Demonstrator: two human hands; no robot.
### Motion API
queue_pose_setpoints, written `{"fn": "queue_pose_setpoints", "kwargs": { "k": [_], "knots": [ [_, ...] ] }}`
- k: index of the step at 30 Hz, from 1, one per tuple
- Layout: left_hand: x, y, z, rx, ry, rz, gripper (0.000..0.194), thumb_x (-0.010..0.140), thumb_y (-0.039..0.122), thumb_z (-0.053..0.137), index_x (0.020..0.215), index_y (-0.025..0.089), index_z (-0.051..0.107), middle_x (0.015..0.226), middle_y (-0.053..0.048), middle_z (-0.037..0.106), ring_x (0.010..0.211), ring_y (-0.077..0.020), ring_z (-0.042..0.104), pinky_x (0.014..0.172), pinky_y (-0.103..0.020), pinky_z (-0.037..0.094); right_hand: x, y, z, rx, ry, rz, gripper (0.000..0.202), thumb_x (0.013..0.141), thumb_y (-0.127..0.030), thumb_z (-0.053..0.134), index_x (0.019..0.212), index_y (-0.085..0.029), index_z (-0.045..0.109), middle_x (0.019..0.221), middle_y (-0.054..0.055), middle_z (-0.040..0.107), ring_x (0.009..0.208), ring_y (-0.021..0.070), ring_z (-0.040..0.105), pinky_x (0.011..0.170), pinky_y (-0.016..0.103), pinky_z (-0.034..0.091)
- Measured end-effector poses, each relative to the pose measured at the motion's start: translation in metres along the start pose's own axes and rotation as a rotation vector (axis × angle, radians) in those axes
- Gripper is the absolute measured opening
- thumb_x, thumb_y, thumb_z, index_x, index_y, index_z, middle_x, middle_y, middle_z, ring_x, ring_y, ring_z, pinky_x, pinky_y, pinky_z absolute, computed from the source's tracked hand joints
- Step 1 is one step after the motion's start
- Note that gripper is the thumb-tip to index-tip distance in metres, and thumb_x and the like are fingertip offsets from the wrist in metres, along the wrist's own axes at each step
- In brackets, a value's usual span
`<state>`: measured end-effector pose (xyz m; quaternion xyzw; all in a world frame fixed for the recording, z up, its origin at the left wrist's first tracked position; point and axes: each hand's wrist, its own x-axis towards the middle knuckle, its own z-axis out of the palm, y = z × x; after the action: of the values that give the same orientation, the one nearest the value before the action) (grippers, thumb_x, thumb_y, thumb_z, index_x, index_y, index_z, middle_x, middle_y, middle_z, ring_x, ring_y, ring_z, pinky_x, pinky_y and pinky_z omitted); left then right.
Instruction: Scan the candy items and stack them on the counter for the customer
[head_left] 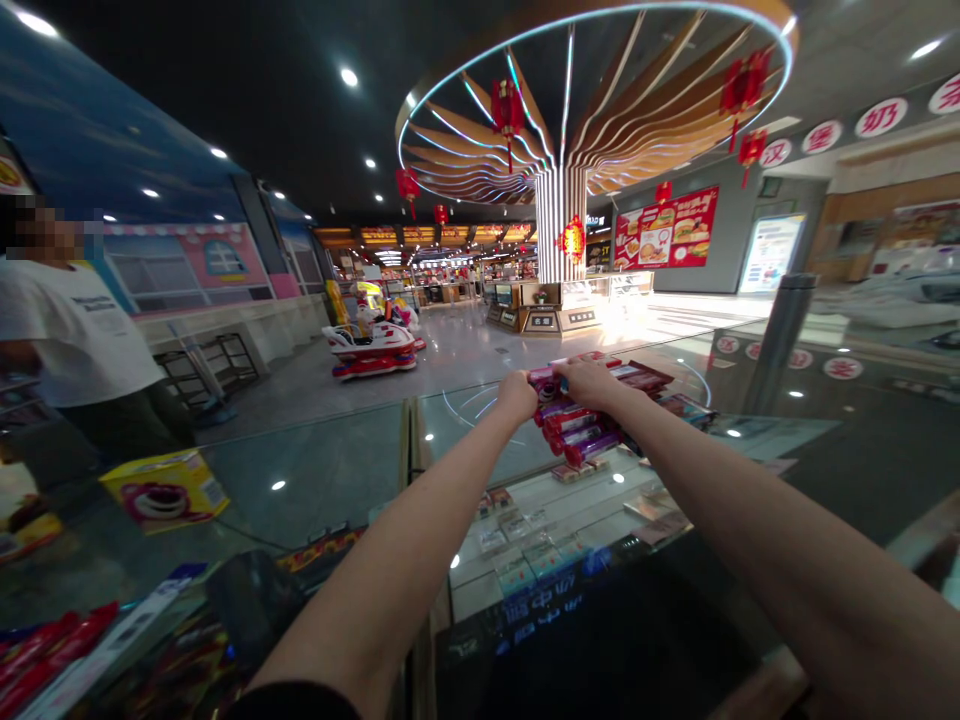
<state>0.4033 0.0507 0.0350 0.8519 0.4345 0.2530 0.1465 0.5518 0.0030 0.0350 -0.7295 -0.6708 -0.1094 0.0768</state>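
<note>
Both of my arms reach forward over a glass display counter (360,440). My left hand (517,396) is closed on the left end of a pink and purple candy tube (545,384). My right hand (589,384) is closed on the same tube from its right side. Directly below the hands lie several red and purple candy tubes (581,438), stacked side by side on the glass. Flat dark-red packets (641,376) sit just right of them, partly hidden by my right forearm. My fingertips are small and partly hidden at this distance.
A yellow box (166,492) stands on the counter at left. Red packets (56,645) lie near left, and a dark screen (600,630) is close below my arms. A person in a white shirt (82,330) stands left. Beyond are a kiddie ride (373,345) and a round column (561,230).
</note>
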Motion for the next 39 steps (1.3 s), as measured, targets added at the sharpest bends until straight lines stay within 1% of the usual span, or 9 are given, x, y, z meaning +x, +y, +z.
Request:
{"fn": "queue_pose_setpoints", "kwargs": {
  "k": [4, 9, 13, 16, 19, 23, 28, 33, 39],
  "knots": [
    [0.000, 0.000, 0.000, 0.005, 0.002, -0.010, 0.038, 0.083, 0.009, 0.049, 0.113, 0.010, 0.073, 0.109, -0.017, 0.073, 0.106, -0.0251, 0.066, 0.087, -0.029, 0.047, 0.000, 0.001, 0.000, 0.020, -0.006, 0.001, 0.042, 0.090, -0.017, 0.049, 0.131, -0.018, 0.060, 0.134, 0.016, 0.059, 0.125, 0.0288, 0.051, 0.102, 0.040, 0.038],
    [0.006, -0.006, 0.003, -0.086, -0.008, -0.018, 0.036, 0.081, 0.010, 0.055, 0.114, 0.011, 0.071, 0.113, -0.016, 0.072, 0.109, -0.0261, 0.065, 0.091, -0.031, 0.046, 0.000, 0.000, 0.000, 0.033, -0.003, 0.013, 0.042, 0.090, -0.019, 0.048, 0.131, -0.020, 0.060, 0.136, 0.016, 0.057, 0.125, 0.0304, 0.051, 0.101, 0.042, 0.039],
    [0.014, -0.017, 0.012, -0.260, 0.072, -0.079, 0.064, 0.075, 0.008, 0.064, 0.138, 0.008, 0.052, 0.130, -0.019, 0.064, 0.117, -0.0257, 0.061, 0.096, -0.031, 0.045, 0.000, -0.001, 0.002, 0.035, -0.007, 0.032, 0.047, 0.090, -0.023, 0.050, 0.136, -0.022, 0.056, 0.140, 0.018, 0.053, 0.127, 0.0332, 0.049, 0.100, 0.046, 0.040],
    [0.017, -0.026, 0.021, -0.368, 0.091, -0.193, 0.076, 0.071, 0.005, 0.066, 0.143, 0.008, 0.043, 0.131, -0.021, 0.062, 0.117, -0.0260, 0.060, 0.091, -0.031, 0.048, -0.001, 0.000, 0.003, 0.039, -0.012, 0.035, 0.051, 0.089, -0.023, 0.051, 0.140, -0.024, 0.051, 0.141, 0.017, 0.052, 0.127, 0.0328, 0.049, 0.100, 0.047, 0.040],
    [0.017, -0.031, 0.031, -0.464, -0.008, -0.200, 0.059, 0.070, 0.004, 0.065, 0.129, 0.009, 0.058, 0.117, -0.016, 0.069, 0.107, -0.0243, 0.063, 0.084, -0.030, 0.051, -0.003, -0.001, 0.004, 0.028, 0.005, 0.032, 0.051, 0.090, -0.023, 0.049, 0.141, -0.023, 0.051, 0.139, 0.017, 0.052, 0.127, 0.0342, 0.048, 0.099, 0.048, 0.041],
    [0.016, -0.031, 0.040, -0.616, -0.050, -0.067, 0.046, 0.067, 0.007, 0.071, 0.112, 0.014, 0.068, 0.098, -0.008, 0.074, 0.089, -0.0191, 0.065, 0.080, -0.030, 0.053, -0.005, -0.004, 0.004, -0.003, 0.030, 0.014, 0.047, 0.090, -0.022, 0.047, 0.137, -0.020, 0.055, 0.138, 0.018, 0.053, 0.127, 0.0360, 0.048, 0.099, 0.051, 0.041],
    [0.011, -0.024, 0.036, -0.577, -0.045, -0.023, 0.041, 0.067, 0.008, 0.073, 0.107, 0.015, 0.071, 0.098, -0.007, 0.074, 0.084, -0.0166, 0.064, 0.083, -0.031, 0.052, -0.007, -0.007, 0.001, -0.014, 0.021, 0.008, 0.047, 0.091, -0.020, 0.043, 0.136, -0.019, 0.056, 0.139, 0.018, 0.053, 0.128, 0.0360, 0.046, 0.100, 0.051, 0.040],
    [0.007, -0.021, 0.032, -0.483, -0.045, -0.044, 0.042, 0.070, 0.009, 0.070, 0.112, 0.014, 0.069, 0.103, -0.008, 0.074, 0.091, -0.0181, 0.064, 0.085, -0.031, 0.051, -0.008, -0.007, -0.001, -0.017, 0.001, 0.021, 0.048, 0.091, -0.019, 0.043, 0.137, -0.021, 0.055, 0.140, 0.017, 0.053, 0.128, 0.0344, 0.045, 0.100, 0.050, 0.039],
    [0.003, -0.018, 0.029, -0.477, -0.059, -0.030, 0.039, 0.070, 0.011, 0.071, 0.109, 0.013, 0.071, 0.101, -0.007, 0.074, 0.089, -0.0177, 0.064, 0.084, -0.030, 0.052, -0.010, -0.008, -0.002, -0.004, -0.001, 0.031, 0.053, 0.090, -0.019, 0.043, 0.143, -0.018, 0.049, 0.142, 0.019, 0.051, 0.129, 0.0354, 0.045, 0.099, 0.051, 0.039]
  ]
}}
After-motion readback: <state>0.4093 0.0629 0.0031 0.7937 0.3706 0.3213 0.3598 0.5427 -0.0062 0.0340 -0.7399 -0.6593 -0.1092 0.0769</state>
